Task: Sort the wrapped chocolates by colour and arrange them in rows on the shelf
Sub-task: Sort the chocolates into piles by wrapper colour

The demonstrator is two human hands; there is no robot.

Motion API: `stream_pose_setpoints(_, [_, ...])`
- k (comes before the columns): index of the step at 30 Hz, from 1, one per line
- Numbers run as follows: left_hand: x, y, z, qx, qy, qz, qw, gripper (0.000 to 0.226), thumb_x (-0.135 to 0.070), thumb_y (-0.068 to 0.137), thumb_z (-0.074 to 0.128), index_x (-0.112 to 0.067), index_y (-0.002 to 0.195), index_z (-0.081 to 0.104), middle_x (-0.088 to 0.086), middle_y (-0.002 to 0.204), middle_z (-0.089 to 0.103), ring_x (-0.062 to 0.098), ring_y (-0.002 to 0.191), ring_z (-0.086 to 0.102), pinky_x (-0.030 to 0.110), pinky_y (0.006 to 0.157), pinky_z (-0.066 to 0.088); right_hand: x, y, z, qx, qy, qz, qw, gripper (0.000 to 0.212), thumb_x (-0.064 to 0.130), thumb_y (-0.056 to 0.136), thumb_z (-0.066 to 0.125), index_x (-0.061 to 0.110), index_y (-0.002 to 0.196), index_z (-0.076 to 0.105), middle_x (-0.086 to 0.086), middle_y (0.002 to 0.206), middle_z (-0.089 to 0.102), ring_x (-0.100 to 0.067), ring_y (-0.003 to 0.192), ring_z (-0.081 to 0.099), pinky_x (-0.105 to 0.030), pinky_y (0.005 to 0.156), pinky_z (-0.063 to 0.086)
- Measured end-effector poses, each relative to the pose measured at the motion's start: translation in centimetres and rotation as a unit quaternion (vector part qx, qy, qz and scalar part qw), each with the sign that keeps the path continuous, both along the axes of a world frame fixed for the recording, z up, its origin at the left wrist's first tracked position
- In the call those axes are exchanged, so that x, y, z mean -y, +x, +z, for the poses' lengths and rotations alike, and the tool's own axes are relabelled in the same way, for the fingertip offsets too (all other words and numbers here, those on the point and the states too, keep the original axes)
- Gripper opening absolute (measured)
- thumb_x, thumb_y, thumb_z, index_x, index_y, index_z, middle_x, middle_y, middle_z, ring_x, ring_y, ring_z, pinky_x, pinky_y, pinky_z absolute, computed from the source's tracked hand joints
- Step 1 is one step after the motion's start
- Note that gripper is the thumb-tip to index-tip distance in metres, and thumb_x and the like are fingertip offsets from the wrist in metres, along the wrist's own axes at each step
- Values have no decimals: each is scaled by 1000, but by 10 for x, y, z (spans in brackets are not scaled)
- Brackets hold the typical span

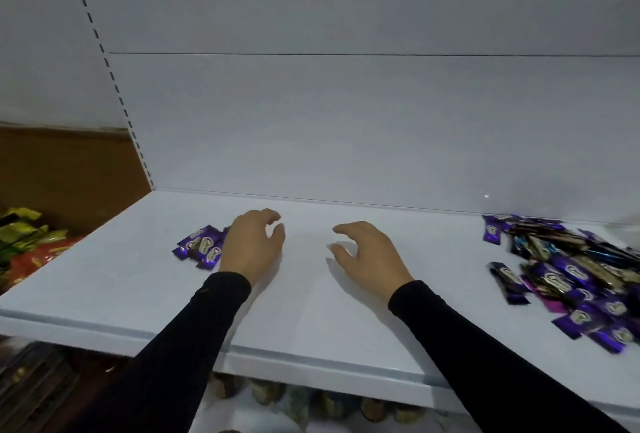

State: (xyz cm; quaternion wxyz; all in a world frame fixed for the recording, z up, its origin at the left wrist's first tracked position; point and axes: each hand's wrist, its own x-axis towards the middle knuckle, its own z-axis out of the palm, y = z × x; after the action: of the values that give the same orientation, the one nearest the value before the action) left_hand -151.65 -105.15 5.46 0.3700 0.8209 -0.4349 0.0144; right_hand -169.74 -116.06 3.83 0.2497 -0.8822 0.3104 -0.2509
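Observation:
A small group of purple wrapped chocolates [201, 245] lies on the white shelf [311, 311], left of centre. My left hand [252, 245] hovers just right of that group, fingers loosely curled, holding nothing. My right hand [370, 256] hangs over the middle of the shelf, fingers also loosely curled and empty. At the far right sits a mixed pile of wrapped chocolates [581, 280]: purple ones in front, dark, blue and gold-brown ones behind, one magenta wrapper showing underneath. Both arms wear black sleeves.
The shelf's white back panel [346, 121] rises behind. A slotted upright [114, 86] runs along the left. Green, yellow and red packets [27, 242] lie beyond the shelf's left end. Round wrapped goods [311, 401] sit on the shelf below.

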Motion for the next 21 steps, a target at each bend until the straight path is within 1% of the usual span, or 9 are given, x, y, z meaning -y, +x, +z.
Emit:
stream_pose_setpoints(3, [25, -46, 0, 13, 8, -84, 996, 29, -25, 97, 57, -15, 124, 66, 1, 119, 65, 21, 115, 56, 27, 95, 39, 13, -54, 2, -8, -32, -39, 999, 37, 34, 96, 59, 21, 131, 59, 5, 132, 54, -6, 123, 48, -5, 92, 24])
stream_pose_setpoints(8, [58, -122, -1, 9, 32, -200, 979, 35, -32, 99, 55, -19, 131, 61, -2, 123, 63, 16, 118, 55, 27, 99, 41, 25, -138, 6, -32, -73, -107, 991, 40, 33, 96, 59, 19, 133, 59, 1, 137, 50, -13, 129, 45, -12, 97, 25])
stream_pose_setpoints(12, [84, -177, -8, 12, 66, -272, 960, 40, -35, 100, 52, -20, 137, 57, 0, 131, 60, 15, 123, 52, 24, 100, 37, 35, -199, 8, -28, -85, -174, 981, 37, 28, 94, 63, 13, 128, 63, -3, 130, 54, -18, 122, 50, -17, 95, 31])
stream_pose_setpoints(15, [99, -215, -11, 23, 87, -310, 946, 42, -36, 100, 52, -19, 139, 55, 2, 134, 58, 17, 126, 50, 25, 101, 34, 41, -240, 4, -31, -89, -236, 967, 37, 29, 93, 63, 12, 126, 65, -5, 127, 57, -21, 121, 50, -25, 96, 37])
stream_pose_setpoints(17, [107, -236, -11, 32, 95, -326, 940, 43, -37, 100, 52, -19, 138, 55, 3, 132, 58, 19, 125, 50, 27, 100, 35, 43, -263, 0, -32, -95, -273, 957, 36, 29, 93, 63, 13, 126, 65, -6, 128, 58, -23, 123, 50, -29, 97, 38])
stream_pose_setpoints(19, [116, -252, -10, 43, 106, -334, 936, 40, -37, 99, 53, -18, 134, 58, 5, 126, 59, 22, 121, 52, 29, 97, 39, 46, -281, -2, -30, -98, -310, 945, 36, 28, 92, 64, 13, 126, 66, -8, 126, 60, -25, 121, 52, -30, 97, 39])
stream_pose_setpoints(21, [125, -264, -8, 60, 114, -339, 932, 37, -37, 98, 55, -15, 127, 60, 7, 120, 60, 25, 117, 53, 33, 93, 42, 50, -295, -3, -32, -107, -359, 927, 35, 29, 92, 63, 12, 122, 68, -10, 120, 63, -27, 114, 55, -34, 94, 42])
